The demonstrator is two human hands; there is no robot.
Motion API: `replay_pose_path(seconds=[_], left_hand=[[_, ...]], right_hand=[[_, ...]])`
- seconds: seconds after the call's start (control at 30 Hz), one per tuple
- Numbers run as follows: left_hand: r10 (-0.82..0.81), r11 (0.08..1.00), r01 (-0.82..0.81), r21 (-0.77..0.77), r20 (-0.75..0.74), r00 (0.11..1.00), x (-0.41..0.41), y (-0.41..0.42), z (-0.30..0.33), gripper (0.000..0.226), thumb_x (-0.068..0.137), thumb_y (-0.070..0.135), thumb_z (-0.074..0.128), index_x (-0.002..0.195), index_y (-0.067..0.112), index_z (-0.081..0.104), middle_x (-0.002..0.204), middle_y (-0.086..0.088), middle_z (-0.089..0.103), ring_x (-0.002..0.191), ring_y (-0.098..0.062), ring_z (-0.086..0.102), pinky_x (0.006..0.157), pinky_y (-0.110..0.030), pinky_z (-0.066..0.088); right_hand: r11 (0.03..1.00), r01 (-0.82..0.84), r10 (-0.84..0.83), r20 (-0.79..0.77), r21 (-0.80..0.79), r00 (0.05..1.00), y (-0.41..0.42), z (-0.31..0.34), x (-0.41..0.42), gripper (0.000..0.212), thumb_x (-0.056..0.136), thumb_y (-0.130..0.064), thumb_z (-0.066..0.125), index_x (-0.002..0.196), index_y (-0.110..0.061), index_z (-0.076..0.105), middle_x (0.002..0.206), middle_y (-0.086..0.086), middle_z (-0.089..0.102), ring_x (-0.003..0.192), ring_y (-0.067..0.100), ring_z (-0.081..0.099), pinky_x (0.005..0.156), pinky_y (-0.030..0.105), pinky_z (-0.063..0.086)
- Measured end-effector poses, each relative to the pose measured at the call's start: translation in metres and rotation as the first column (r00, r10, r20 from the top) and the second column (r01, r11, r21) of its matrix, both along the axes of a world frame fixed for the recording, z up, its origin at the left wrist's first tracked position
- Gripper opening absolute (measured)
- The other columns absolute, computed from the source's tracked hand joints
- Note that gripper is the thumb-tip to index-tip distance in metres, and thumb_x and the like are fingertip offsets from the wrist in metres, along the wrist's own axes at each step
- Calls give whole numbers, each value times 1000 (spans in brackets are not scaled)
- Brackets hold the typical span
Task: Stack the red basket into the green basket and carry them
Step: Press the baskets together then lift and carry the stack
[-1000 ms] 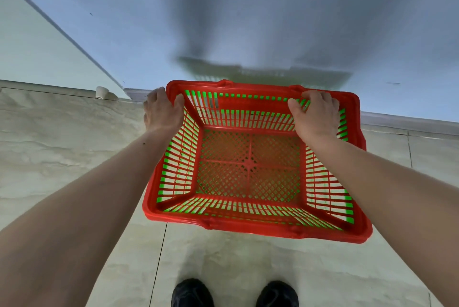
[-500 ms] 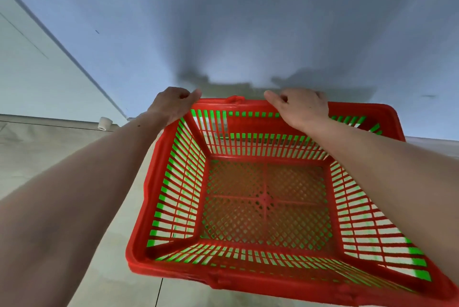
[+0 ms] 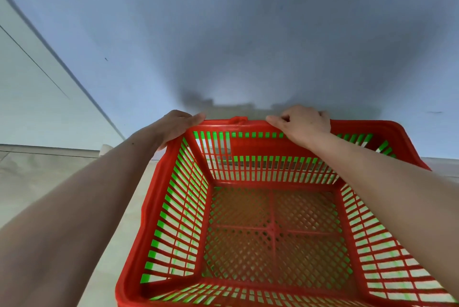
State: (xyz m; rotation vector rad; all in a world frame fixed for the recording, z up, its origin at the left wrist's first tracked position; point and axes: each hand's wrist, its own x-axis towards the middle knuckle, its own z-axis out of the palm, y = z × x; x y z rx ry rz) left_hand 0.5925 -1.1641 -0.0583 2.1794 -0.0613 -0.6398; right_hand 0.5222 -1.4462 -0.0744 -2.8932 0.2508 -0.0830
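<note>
The red basket (image 3: pixel 151 207) sits nested inside the green basket (image 3: pixel 159 233), whose green plastic shows only through the red slats. The stacked pair hangs in the air below my head, filling the lower middle and right of the view. My left hand (image 3: pixel 177 124) grips the far rim at its left corner. My right hand (image 3: pixel 304 124) is closed over the far rim nearer the middle. Both forearms stretch out over the baskets. The near rim runs off the bottom edge of the view.
A pale blue wall (image 3: pixel 236 33) stands straight ahead, with my shadow on it. A white door or panel (image 3: pixel 29 97) meets it on the left. Beige tiled floor (image 3: pixel 57 182) lies below on the left, with a small white doorstop (image 3: pixel 105 148) at the skirting.
The stacked baskets have come up and closer to me, now filling more of the view. My hands slid from the side rims to the far rim. My feet have left the view.
</note>
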Motion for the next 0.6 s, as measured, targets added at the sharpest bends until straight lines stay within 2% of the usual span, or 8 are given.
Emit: replay_pose_path(seconds=[0.1,0.2,0.27,0.33,0.43,0.53,0.6], left_hand=[[-3,1000,2,13,12,1000,1,-2,0,44,90,51,53,105,12,68,93,-6,76,81,-26,75,82,-41,58],[-20,998,16,65,61,998,1,-7,4,40,93,46,51,106,12,67,92,-3,74,79,-22,73,68,-30,55],[-37,994,29,104,79,996,0,-8,8,39,94,46,50,108,13,66,92,-1,72,79,-19,72,62,-26,52],[-49,988,31,150,120,992,-3,-9,12,41,93,47,50,112,14,65,97,-1,72,84,-22,72,69,-30,55],[-95,969,28,244,270,958,-8,-17,15,40,93,45,52,118,16,63,113,-2,70,98,-24,69,88,-38,55],[-195,970,115,214,403,894,-17,-39,19,35,95,39,50,119,16,63,121,0,67,110,-19,63,89,-31,48],[-286,953,199,230,450,846,-22,-60,22,35,96,36,50,120,15,63,122,0,66,112,-18,61,87,-28,45]], right_hand=[[1000,-17,17,20,-2,1000,-1,-2,-1,60,88,-69,33,54,-23,49,60,-3,56,67,19,58,96,44,34],[1000,-8,9,-11,4,1000,0,1,0,61,87,-70,33,60,-23,60,64,-2,61,73,20,60,100,46,33],[1000,-11,11,-22,-2,1000,0,3,-1,63,87,-70,31,59,-22,59,63,-3,60,72,19,59,101,46,33],[999,-21,21,-12,-36,1000,0,6,-5,63,88,-69,28,57,-22,55,64,-3,59,75,20,58,101,46,35],[995,-31,30,-7,-99,1000,-9,8,-13,64,90,-67,26,58,-21,58,75,-1,63,97,23,58,100,46,34],[992,-22,20,-16,-123,1000,-32,15,-27,56,92,-63,29,59,-26,56,85,0,65,105,25,56,99,46,32],[992,-3,1,-15,-129,1000,-51,20,-40,50,93,-60,30,68,-29,59,94,1,66,109,26,55,98,46,32]])
